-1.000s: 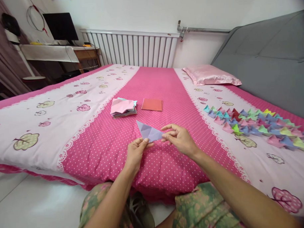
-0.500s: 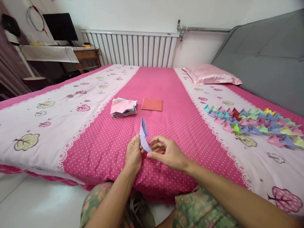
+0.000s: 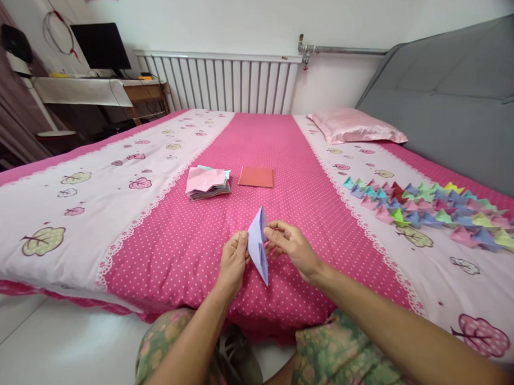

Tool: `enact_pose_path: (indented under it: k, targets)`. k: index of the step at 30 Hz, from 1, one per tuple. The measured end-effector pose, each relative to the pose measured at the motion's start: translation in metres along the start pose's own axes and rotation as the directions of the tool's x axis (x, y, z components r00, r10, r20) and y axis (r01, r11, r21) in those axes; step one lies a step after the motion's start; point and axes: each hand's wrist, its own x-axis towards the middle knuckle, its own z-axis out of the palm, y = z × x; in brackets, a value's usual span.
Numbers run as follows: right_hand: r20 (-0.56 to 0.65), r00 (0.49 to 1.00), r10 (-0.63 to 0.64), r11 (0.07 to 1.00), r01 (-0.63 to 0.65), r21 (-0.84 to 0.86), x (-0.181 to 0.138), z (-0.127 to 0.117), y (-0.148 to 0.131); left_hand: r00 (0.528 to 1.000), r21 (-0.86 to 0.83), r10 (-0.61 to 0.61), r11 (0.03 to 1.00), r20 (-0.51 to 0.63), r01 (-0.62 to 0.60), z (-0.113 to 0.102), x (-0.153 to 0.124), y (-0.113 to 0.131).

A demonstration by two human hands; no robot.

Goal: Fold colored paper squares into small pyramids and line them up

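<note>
A lavender folded paper boat (image 3: 256,243) is held upright on its end above the near part of the bed, its pointed tips up and down. My left hand (image 3: 233,260) pinches its left side between thumb and fingers. On the other side, the thumb and fingers of my right hand (image 3: 296,252) close on the right edge near the middle fold. The fingers behind the paper are partly hidden. Beyond the hands lie a stack of creased paper sheets (image 3: 206,181), pink on top, and a red square of paper (image 3: 256,177).
Several rows of small folded paper boats (image 3: 443,217) in many colours stand on the bed (image 3: 276,141) at the right. A pink pillow (image 3: 356,125) rests by the grey headboard (image 3: 456,90). A radiator (image 3: 219,81) and a desk with a monitor (image 3: 100,47) are at the back.
The paper boat has turned so that its folded, layered side shows, and it has shifted slightly right. My right hand has gone from loosely open beside it to gripping its right edge.
</note>
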Motion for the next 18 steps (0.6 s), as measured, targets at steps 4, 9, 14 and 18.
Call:
enact_pose_path:
  k: [4, 9, 14, 18]
  targets:
    - [-0.006, 1.0, 0.013, 1.0, -0.013, -0.002, 0.0005, 0.001, 0.0001, 1.0, -0.024, -0.016, 1.0, -0.008, 0.016, 0.0004, -0.0004, 0.0008]
    - [-0.011, 1.0, 0.016, 0.999, -0.016, 0.031, 0.0023, 0.0005, 0.0006, 1.0, -0.027, -0.028, 0.999, -0.009, 0.028, -0.0005, -0.0004, 0.0003]
    - [-0.022, 0.999, 0.027, 0.999, -0.026, 0.047, 0.0038, 0.0004, 0.0005, 1.0, -0.019, -0.011, 1.0, -0.004, 0.011, -0.001, 0.0001, -0.0008]
    - [-0.027, 0.999, 0.039, 0.998, -0.038, 0.04, 0.0042, 0.0007, 0.0006, 1.0, -0.023, -0.011, 1.0, -0.007, 0.011, -0.0001, 0.0, -0.0005]
